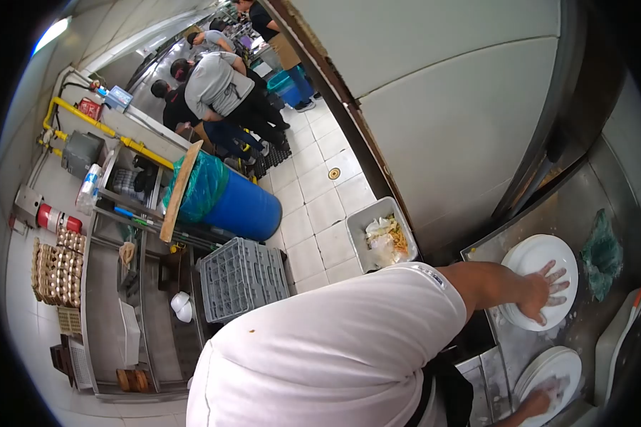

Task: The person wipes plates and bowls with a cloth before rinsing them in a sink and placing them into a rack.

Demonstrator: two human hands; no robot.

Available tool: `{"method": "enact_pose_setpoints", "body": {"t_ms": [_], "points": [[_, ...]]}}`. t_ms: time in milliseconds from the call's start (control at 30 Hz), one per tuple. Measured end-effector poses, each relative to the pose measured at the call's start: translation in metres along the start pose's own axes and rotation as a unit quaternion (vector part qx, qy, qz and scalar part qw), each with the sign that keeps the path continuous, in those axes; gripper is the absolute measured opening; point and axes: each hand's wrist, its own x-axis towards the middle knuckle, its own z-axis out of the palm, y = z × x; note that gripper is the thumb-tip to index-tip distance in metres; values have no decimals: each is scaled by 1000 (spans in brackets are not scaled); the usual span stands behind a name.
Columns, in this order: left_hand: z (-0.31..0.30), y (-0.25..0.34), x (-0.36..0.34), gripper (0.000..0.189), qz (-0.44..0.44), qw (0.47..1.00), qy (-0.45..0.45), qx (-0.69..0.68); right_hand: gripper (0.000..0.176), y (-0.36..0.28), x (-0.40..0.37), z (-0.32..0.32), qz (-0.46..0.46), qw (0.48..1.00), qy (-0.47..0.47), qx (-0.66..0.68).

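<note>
Two stacks of white plates sit on the metal counter at the right. My left hand (pixel 546 292) lies with spread fingers on the top plate of the upper stack (pixel 534 249). Over the lower stack (pixel 565 364) is my right hand (pixel 538 403), touching the top plate near whitish suds; its fingers are blurred, so I cannot make out a grip. A crumpled green plastic bag (pixel 602 249) lies beside the upper stack.
A grey bin (pixel 356 235) with food scraps stands near my left arm. Farther off are grey dish racks (pixel 238 281), a blue barrel (pixel 246 206) with a green liner, shelves with egg trays (pixel 53 274), and several people (pixel 217 82).
</note>
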Motion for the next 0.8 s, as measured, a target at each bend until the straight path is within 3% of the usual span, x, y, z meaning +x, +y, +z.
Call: {"method": "enact_pose_setpoints", "body": {"t_ms": [33,67,167,233,267,333,367,400,433,467,500,533,567,633,667,733,767,800], "points": [[-2,0,0,94,-5,1000,-6,-7,42,-21,1,-47,130,990,-52,-7],[-6,1,1,96,-7,1000,-13,-14,41,-7,1,-42,155,987,-36,-22],[-20,12,6,101,-44,999,-14,-16,39,44,14,17,11,999,20,-24],[-9,18,13,111,-98,993,-53,-46,38,58,14,66,-49,998,-40,-17],[9,18,17,117,-97,988,36,-110,38,46,15,79,-51,995,-86,-8],[40,25,31,106,-119,991,68,-13,38,-8,10,63,0,988,-156,20],[63,22,42,92,-90,990,113,11,39,-44,5,39,37,985,-164,39],[45,35,42,78,-24,990,116,82,39,-78,4,15,70,981,-164,72],[26,52,48,64,24,989,145,-12,40,-109,3,-10,96,978,-147,115],[18,69,59,59,35,989,145,-20,41,-129,1,-37,115,972,-117,166],[17,80,73,54,49,988,128,-70,46,-127,-8,-33,76,986,13,145],[14,93,83,51,70,986,111,-100,43,-129,-9,-68,98,977,62,179],[23,102,93,53,26,988,90,-120,43,-112,-18,-74,112,978,64,163],[30,122,100,52,-8,995,40,-90,43,-80,-41,-89,184,982,38,-24],[31,125,107,52,-4,995,40,-94,43,-66,-41,-91,186,981,39,-28],[34,132,117,46,-32,990,-80,-112,35,-27,-30,-87,255,959,-121,-32],[36,135,117,46,-27,990,-82,-113,45,-11,-30,-86,289,936,-200,-32],[40,135,119,44,-38,991,-68,-111,45,2,-34,-76,292,935,-197,-34]]}}
